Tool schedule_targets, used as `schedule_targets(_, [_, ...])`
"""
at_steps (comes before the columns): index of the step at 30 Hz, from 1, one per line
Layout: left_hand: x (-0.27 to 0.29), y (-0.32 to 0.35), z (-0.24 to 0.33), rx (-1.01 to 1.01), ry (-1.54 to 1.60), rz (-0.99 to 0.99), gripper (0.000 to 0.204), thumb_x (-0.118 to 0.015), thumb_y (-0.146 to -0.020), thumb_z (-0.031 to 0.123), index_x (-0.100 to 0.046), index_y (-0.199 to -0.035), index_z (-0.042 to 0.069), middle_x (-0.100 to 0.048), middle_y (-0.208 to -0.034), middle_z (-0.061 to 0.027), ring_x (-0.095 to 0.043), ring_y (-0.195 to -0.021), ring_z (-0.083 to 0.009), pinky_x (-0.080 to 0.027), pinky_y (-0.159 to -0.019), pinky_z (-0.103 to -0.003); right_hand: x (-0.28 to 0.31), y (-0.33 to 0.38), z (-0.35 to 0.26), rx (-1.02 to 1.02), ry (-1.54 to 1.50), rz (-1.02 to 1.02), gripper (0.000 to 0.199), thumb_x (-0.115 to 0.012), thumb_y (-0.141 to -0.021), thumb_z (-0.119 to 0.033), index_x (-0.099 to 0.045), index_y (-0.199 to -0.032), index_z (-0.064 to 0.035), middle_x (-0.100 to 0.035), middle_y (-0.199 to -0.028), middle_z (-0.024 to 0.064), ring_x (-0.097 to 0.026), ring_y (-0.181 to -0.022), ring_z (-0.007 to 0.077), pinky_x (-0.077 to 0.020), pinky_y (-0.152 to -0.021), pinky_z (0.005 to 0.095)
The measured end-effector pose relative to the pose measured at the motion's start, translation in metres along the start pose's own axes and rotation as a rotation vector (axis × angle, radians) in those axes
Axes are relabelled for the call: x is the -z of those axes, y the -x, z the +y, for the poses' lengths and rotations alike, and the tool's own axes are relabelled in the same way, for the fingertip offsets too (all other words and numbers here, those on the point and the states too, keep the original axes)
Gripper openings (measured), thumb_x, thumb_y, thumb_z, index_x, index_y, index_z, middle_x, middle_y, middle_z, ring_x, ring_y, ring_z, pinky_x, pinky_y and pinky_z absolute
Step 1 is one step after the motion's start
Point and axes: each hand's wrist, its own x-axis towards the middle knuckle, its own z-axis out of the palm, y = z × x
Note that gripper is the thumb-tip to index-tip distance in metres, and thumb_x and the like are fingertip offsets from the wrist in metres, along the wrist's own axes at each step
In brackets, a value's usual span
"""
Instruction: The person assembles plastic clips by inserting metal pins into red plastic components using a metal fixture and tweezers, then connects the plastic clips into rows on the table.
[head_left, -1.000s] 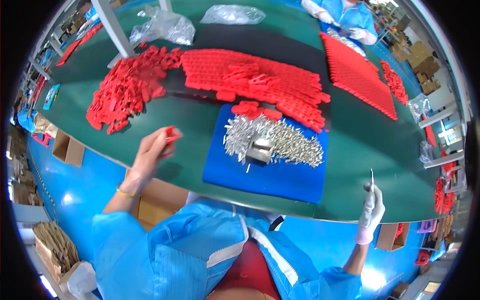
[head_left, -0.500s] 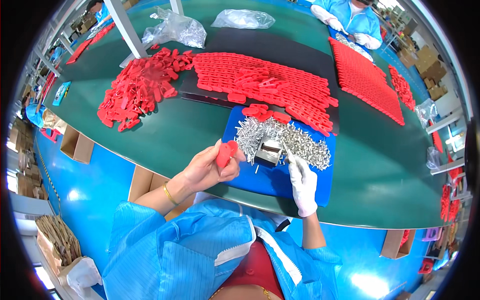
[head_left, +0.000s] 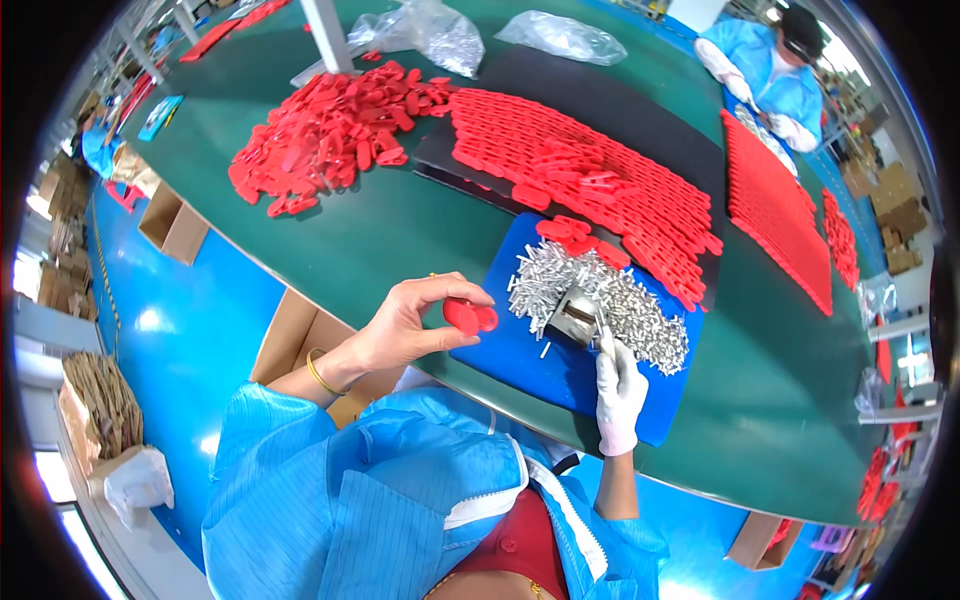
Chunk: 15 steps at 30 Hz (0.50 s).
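Thumb and fingers of my bare left hand [head_left: 408, 322] pinch a red plastic piece [head_left: 464, 317] with rounded ends, just off the left edge of a blue tray [head_left: 635, 410]. My right hand [head_left: 622, 392], in a white glove, is closed on a slim silver tool [head_left: 602, 326] that looks like tweezers. The tool's tip is beside a small slotted metal block [head_left: 574, 316] on the tray. Heaped around that block are many small silver metal pins [head_left: 655, 338]. Several red pieces [head_left: 570, 235] lie at the tray's far edge.
Beyond the tray, rows of red pieces [head_left: 490, 135] cover a black board [head_left: 620, 110]. A loose red pile [head_left: 320, 140] lies at the left, near a white post [head_left: 328, 35] and clear plastic bags [head_left: 560, 37]. Across the green table [head_left: 770, 400], a gloved co-worker [head_left: 765, 75] sits by another red sheet [head_left: 778, 210].
The view has shifted, so the table appears turned. My left fingers have opened wider around the red piece, which has tilted. My right hand stays by the metal block with the silver tool.
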Motion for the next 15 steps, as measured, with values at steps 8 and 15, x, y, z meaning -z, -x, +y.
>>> schedule_targets(8, [0.052, 0.088, 0.007, 0.160, -0.667, 0.378, 0.029, -0.066, -0.077, 0.002, -0.063, -0.106, 0.002, -0.064, -0.100, -0.0088, -0.058, -0.091, -0.0219, -0.046, -0.082, -0.032, -0.005, 0.002, 0.017, 0.013, -0.064, 0.036, 0.027, -0.053, -0.095, -0.021, -0.062, -0.113, -0.0033, -0.051, -0.073, -0.0024, -0.036, -0.058, 0.0063, -0.0300, -0.054, 0.0202])
schedule_targets(15, [0.070, 0.134, -0.002, 0.257, -0.807, 0.854, 0.025, -0.062, -0.080, 0.000, -0.062, -0.106, 0.001, -0.061, -0.102, -0.0086, -0.057, -0.091, -0.0215, -0.046, -0.083, -0.032, -0.010, -0.001, 0.013, -0.087, -0.165, 0.030, 0.030, -0.053, -0.095, -0.023, -0.060, -0.115, -0.0020, -0.055, -0.084, 0.0004, -0.043, -0.066, 0.0094, -0.0352, -0.061, 0.0216])
